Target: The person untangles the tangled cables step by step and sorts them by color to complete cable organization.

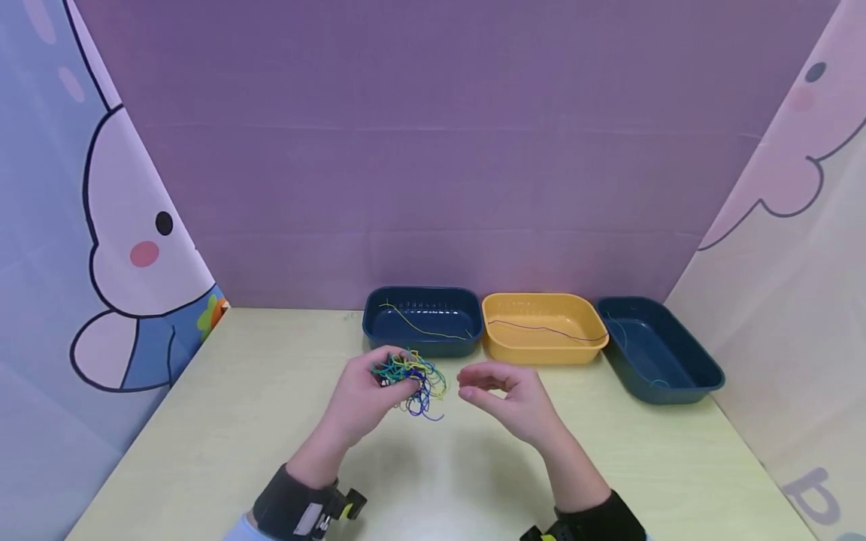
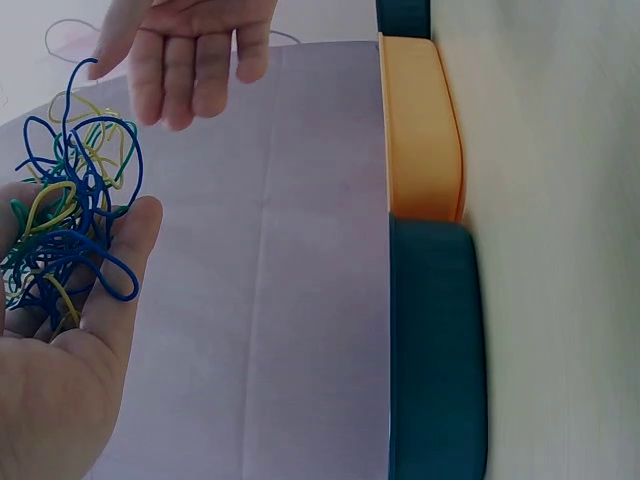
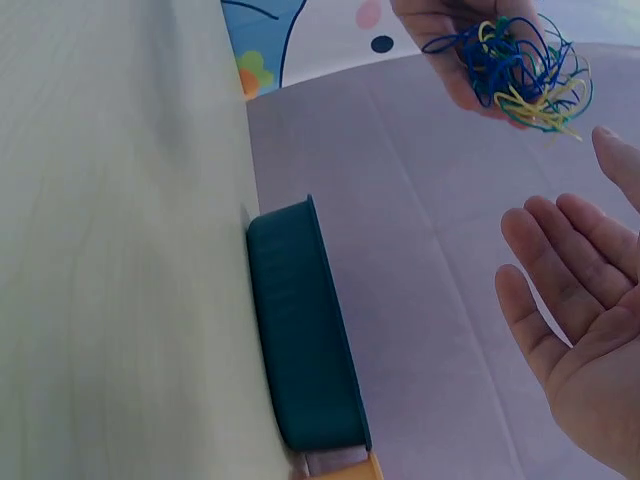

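A tangle of thin blue, yellow and green wires (image 1: pixel 421 382) sits in my left hand (image 1: pixel 365 398), held between the thumb and fingers, with loose loops sticking out. The left wrist view shows the tangle (image 2: pixel 75 220) up close, blue strands most plentiful. To its right, a short gap away, my right hand (image 1: pixel 510 398) holds nothing, its fingers loosely bent with the thumb apart. In the right wrist view that hand (image 3: pixel 590 310) has its palm showing, below the tangle (image 3: pixel 520 75). Both hands are raised above the table.
Along the back of the pale table (image 1: pixel 271 361) stand a navy bin (image 1: pixel 422 346) with a yellow wire, a yellow bin (image 1: pixel 541 353) with a dark wire, and a dark teal bin (image 1: pixel 666 361), angled at the right, with a green wire. A purple cloth (image 1: pixel 433 150) hangs behind.
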Tool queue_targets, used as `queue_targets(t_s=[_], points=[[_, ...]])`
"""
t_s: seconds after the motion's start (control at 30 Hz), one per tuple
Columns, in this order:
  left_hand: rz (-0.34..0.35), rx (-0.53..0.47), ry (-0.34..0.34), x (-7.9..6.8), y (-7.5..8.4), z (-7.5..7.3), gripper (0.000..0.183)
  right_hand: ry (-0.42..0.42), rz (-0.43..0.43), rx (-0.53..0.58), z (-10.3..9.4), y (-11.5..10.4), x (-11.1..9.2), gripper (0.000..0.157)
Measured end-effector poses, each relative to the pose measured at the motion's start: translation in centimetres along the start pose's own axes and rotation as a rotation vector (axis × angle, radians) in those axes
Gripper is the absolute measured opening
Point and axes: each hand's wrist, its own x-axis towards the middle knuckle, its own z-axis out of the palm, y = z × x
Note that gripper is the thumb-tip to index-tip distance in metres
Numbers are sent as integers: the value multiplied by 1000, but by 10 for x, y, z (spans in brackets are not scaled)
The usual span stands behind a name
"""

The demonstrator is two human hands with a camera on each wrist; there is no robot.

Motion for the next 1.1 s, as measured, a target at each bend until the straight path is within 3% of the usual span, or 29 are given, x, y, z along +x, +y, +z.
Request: queue_targets(t_s=[0.27,0.53,0.8,1.1], points=[[9,1,-36,-10,35,7,22,-2,-62,-12,7,-3,1,13],[17,9,-45,-10,35,12,23,-50,-16,51,6,-7,-2,10],[10,54,-37,-8,34,12,22,-30,8,72,1,-7,-2,10],[-26,81,4,-9,32,-1,23,-23,72,88,-6,-5,-2,8]])
